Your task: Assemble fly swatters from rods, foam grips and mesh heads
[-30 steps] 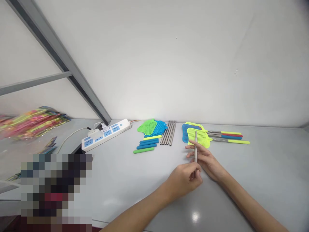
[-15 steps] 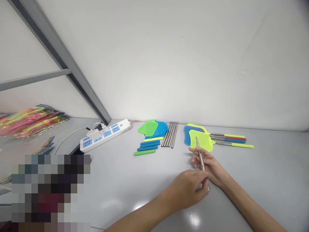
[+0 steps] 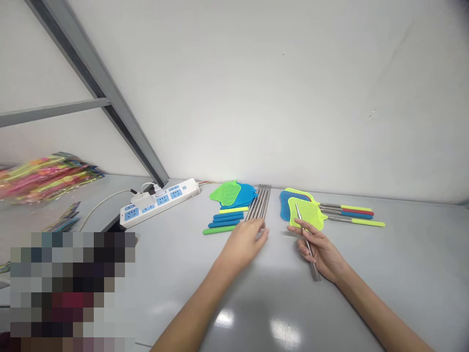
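My right hand point(image 3: 322, 252) is closed around a slim metal rod point(image 3: 309, 247), which slants up and away from me. My left hand point(image 3: 246, 243) reaches over the near ends of a row of metal rods point(image 3: 259, 203), its thumb apart from the fingers. Its fingertips are partly hidden, and whether they touch a rod I cannot tell. Just left of it lie a green handle point(image 3: 219, 230), blue handles point(image 3: 226, 222) and a yellow handle point(image 3: 233, 210). Behind these are a green swatter head point(image 3: 226, 193) and blue swatter heads point(image 3: 245, 195).
Assembled fly swatters with yellow point(image 3: 306, 213) and blue point(image 3: 288, 208) heads lie beyond my right hand. A white power strip point(image 3: 161, 203) with plugs sits at left. Farther left are bagged colourful items point(image 3: 51, 176). A metal frame post point(image 3: 120, 117) rises there; a blurred patch covers the lower left.
My left hand has let go of the rod in my right hand and moved left and forward to the row of rods. The right hand has stayed nearly in place.
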Motion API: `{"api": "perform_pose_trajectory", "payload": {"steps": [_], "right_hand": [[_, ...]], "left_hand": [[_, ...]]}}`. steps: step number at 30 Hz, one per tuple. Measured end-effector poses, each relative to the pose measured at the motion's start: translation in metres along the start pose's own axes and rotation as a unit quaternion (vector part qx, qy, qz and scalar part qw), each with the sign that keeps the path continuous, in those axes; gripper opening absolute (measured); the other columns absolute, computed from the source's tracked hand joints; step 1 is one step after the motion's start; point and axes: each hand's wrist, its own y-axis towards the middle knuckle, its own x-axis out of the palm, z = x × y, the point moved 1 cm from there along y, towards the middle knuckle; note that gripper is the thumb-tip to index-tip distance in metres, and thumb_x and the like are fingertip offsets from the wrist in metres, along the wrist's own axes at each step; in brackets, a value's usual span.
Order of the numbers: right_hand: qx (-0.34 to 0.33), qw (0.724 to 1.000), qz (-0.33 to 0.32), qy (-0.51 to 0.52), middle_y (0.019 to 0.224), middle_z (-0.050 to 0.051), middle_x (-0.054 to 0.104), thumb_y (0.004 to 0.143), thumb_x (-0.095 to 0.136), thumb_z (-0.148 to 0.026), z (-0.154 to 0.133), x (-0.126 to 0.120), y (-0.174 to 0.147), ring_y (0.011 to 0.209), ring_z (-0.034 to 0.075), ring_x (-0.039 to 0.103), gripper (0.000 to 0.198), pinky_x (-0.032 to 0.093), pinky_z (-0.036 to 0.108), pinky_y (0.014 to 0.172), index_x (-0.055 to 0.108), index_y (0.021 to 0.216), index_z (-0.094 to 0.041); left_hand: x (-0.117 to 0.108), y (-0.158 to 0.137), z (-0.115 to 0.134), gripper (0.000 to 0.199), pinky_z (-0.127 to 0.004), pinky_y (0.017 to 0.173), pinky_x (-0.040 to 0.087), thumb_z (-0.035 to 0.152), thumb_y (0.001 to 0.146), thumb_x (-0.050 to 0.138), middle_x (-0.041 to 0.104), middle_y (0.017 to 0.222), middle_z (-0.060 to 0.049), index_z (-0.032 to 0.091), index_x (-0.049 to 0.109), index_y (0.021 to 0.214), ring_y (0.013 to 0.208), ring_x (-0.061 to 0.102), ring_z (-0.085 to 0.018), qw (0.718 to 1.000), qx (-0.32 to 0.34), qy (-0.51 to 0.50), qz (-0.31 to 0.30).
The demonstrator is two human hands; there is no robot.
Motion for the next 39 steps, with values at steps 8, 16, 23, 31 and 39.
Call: {"api": "perform_pose_trajectory", "payload": {"steps": [8,16,23,31,39], "right_hand": [[-0.035,0.999,0.005,-0.010,0.108,0.004,0.060,0.077,0.057,-0.029,0.000,0.009,-0.001,0.041,0.005,0.036,0.049,0.021,0.018,0.033,0.038,0.120,-0.040],[-0.028,0.999,0.026,0.003,0.095,0.005,0.063,0.078,0.056,-0.035,0.000,0.004,0.004,0.048,0.007,0.042,0.020,0.030,0.023,0.041,0.059,0.092,-0.021],[-0.027,0.999,0.030,0.018,0.090,0.005,0.063,0.076,0.057,-0.037,0.001,0.003,0.005,0.053,0.010,0.045,0.022,0.034,0.026,0.048,0.059,0.090,-0.021],[-0.026,0.999,0.027,0.039,0.086,0.006,0.064,0.080,0.053,-0.038,-0.001,0.004,0.004,0.055,0.010,0.046,0.021,0.035,0.026,0.053,0.059,0.083,-0.019],[-0.002,0.997,0.019,0.075,0.074,0.003,0.059,0.079,0.053,-0.037,-0.002,0.003,0.006,0.057,0.011,0.047,0.020,0.038,0.025,0.058,0.058,0.076,-0.019]], "left_hand": [[-0.022,-0.001,-0.042,0.007,-0.027,0.067,0.038,0.015,0.075,0.047,0.058,0.085,-0.008,0.016,0.054,0.075,0.080,0.054,-0.020,0.981,-0.142,0.131,-0.018],[-0.017,0.003,-0.051,0.012,-0.028,0.067,0.035,0.009,0.070,0.051,0.062,0.086,-0.005,0.018,0.057,0.077,0.082,0.054,-0.021,0.975,-0.143,0.167,-0.026],[-0.014,0.002,-0.059,0.022,-0.034,0.075,0.029,0.004,0.067,0.049,0.064,0.086,-0.004,0.020,0.058,0.077,0.088,0.053,-0.023,0.974,-0.134,0.179,-0.037],[-0.013,0.007,-0.046,0.019,-0.039,0.076,0.026,0.012,0.078,0.043,0.064,0.090,-0.008,0.019,0.061,0.080,0.093,0.049,-0.026,0.979,-0.104,0.164,0.057],[-0.002,0.007,-0.006,0.020,-0.029,0.078,0.039,0.026,0.085,0.041,0.059,0.098,-0.004,0.020,0.058,0.094,0.083,0.053,-0.015,0.997,0.002,-0.056,0.055]]}}
